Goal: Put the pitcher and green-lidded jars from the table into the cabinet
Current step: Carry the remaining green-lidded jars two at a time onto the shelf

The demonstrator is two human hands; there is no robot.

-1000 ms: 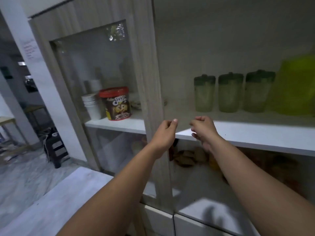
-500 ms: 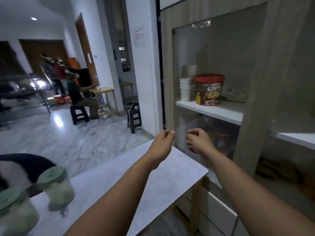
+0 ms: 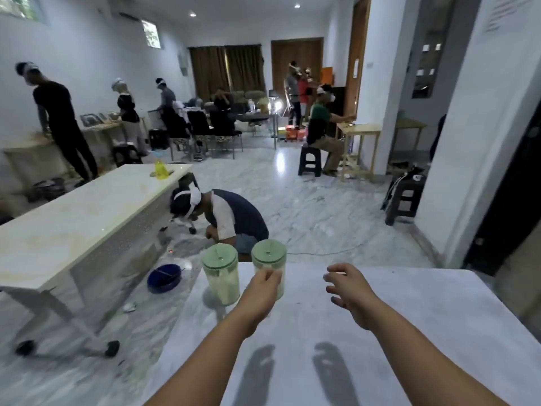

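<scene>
- Two green-lidded jars stand upright at the far left corner of the pale marble bench (image 3: 380, 332); this bench is the landmark for what follows.
- The left jar (image 3: 221, 276) sits nearest the bench's left edge, its clear body showing pale contents and its round green lid carrying a small upright tab.
- The right jar (image 3: 269, 263) stands just beside the left jar, further in from the bench's left edge and a little closer to its far edge; the two look close but whether they touch cannot be told.
- The left hand (image 3: 262, 291) is stretched over the bench with fingers curled loosely in front of the right jar's lower body, covering part of it; whether it touches or grips the jar cannot be told.
- The right hand (image 3: 349, 288) hovers above the bench's middle, released, fingers spread and bent, holding nothing, well apart from both jars.
- Both forearms cast dark shadows onto the bench's near part.
- Beyond the bench's far edge a person (image 3: 225, 215) crouches on the marble floor.
- Off the bench's left side a blue bowl (image 3: 164, 276) lies on the floor.
- Further left of the bench stands a long white table (image 3: 73, 218) on castors.
</scene>
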